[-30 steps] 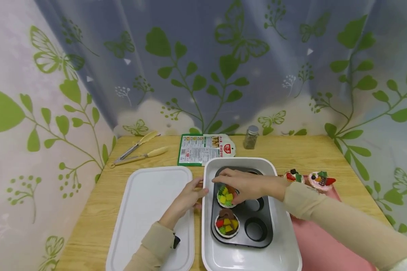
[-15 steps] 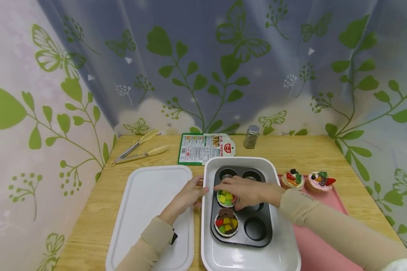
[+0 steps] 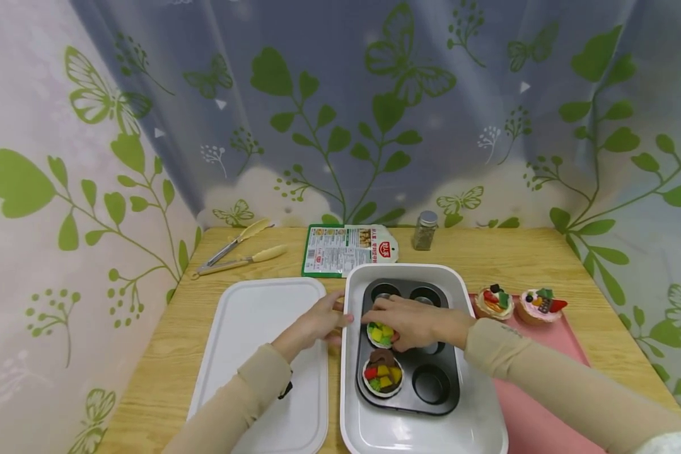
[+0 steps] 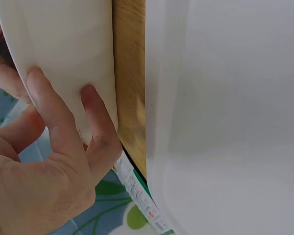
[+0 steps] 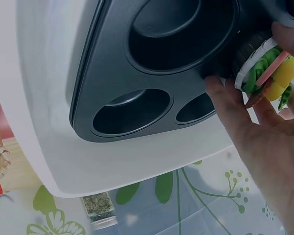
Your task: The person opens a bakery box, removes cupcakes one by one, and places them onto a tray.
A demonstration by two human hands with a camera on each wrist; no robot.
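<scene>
Right hand [image 3: 417, 323] fingers clasp the fruit-topped paper-cup cupcake [image 3: 381, 334] in the black metal muffin pan [image 3: 431, 378], left hand [image 3: 318, 321] fingers lie straight against the white plastic tub's [image 3: 349, 378] rim, pale wooden tabletop [image 3: 164, 353] beneath, leaf-print curtain [image 3: 340, 107] beyond, packet [image 3: 349, 249] lettering unreadable.

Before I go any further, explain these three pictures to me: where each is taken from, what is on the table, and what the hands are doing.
No machine here: a person works with bare hands, wearing three cameras. The wide picture comes from the head; the close-ups come from each wrist.

On the wooden table stand a white tray holding a dark muffin tin, a white lid, tongs, a packet, a spice jar and two toy cupcakes on a pink mat.

The right hand holds a toy cupcake at a cup of the tin. The left hand touches the lid's edge beside the tray.
</scene>
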